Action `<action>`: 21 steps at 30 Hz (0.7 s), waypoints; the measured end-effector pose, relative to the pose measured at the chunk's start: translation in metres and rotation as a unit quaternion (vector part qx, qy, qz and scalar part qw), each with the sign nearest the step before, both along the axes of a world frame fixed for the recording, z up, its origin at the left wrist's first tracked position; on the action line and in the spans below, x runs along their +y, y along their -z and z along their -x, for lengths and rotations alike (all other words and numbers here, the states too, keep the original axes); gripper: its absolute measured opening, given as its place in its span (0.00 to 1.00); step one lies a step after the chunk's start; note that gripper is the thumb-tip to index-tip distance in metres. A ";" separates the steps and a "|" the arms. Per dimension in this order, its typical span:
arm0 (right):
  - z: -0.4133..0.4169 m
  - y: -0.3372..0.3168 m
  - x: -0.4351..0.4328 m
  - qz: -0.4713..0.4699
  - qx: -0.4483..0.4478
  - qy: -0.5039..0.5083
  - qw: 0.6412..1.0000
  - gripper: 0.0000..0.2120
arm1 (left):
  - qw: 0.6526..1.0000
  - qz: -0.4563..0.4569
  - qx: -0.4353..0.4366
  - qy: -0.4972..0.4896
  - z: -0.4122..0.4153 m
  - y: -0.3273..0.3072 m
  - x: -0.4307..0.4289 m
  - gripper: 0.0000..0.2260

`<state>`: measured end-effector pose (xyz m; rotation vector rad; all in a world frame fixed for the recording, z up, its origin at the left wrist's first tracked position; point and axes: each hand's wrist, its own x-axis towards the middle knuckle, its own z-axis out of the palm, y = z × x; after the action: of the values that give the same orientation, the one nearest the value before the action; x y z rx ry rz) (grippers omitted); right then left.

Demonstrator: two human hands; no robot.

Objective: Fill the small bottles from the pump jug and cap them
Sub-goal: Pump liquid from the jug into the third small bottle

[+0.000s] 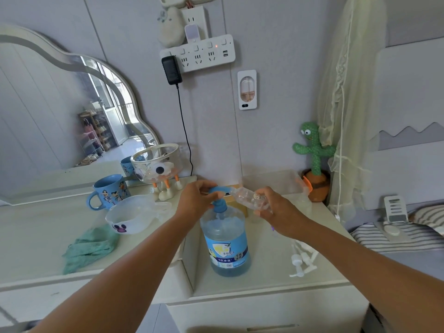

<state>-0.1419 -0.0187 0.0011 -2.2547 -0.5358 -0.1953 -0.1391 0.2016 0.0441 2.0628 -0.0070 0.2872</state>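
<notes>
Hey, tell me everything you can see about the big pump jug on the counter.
The pump jug is a clear plastic bottle standing upright on the white counter, and looks mostly full of pale blue liquid. A blue label with a shield emblem faces the camera. Its blue pump head curves to the right, with the spout at the mouth of the small bottle. The left hand curls over the pump head.

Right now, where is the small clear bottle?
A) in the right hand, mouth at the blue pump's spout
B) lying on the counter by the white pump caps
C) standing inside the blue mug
A: the right hand grips the small clear bottle, tilted, its mouth at the blue pump that the left hand holds.
</notes>
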 end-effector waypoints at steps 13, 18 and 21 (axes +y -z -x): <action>-0.014 0.003 0.002 -0.005 -0.028 0.007 1.000 0.18 | 0.964 -0.261 0.030 -0.039 -0.067 -0.032 -0.020 0.23; -0.021 0.002 0.000 -0.002 -0.047 -0.001 0.999 0.16 | 0.938 -0.332 0.096 -0.039 -0.091 -0.020 -0.031 0.18; -0.023 0.001 -0.001 0.007 -0.060 -0.004 0.998 0.17 | 0.949 -0.278 0.141 -0.052 -0.099 -0.012 -0.030 0.19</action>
<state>-0.1189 -0.0197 0.0002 -2.2644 -0.6125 -0.3256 -0.0399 0.1712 0.0560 2.6565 0.2197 0.0489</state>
